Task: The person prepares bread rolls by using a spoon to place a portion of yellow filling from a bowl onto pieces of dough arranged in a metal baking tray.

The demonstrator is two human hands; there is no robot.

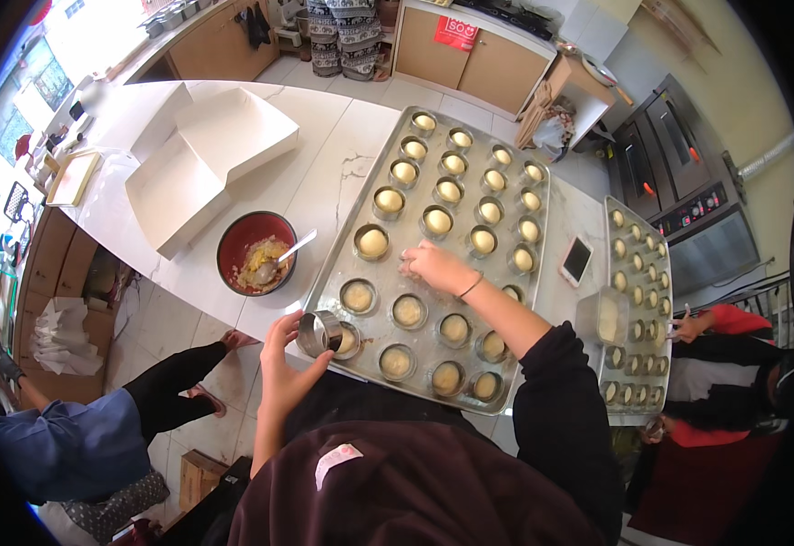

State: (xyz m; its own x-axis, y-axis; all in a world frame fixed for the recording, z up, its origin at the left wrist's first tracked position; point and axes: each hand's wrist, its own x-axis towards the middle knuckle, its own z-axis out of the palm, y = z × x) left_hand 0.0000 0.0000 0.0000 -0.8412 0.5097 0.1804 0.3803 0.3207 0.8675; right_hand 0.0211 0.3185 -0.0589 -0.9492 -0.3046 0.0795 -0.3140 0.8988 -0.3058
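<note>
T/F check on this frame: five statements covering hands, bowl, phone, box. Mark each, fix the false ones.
1. The left hand holds a metal ring. True.
2. The right hand is holding a spoon. False: the right hand is at the large tray, and the spoon stands in the bowl.
3. The phone lies on the table between the large tray and the right-hand tray. True.
4. The white box is closed. False: the white box stands open.
5. The bowl is to the right of the large tray. False: it is to the left.
</note>
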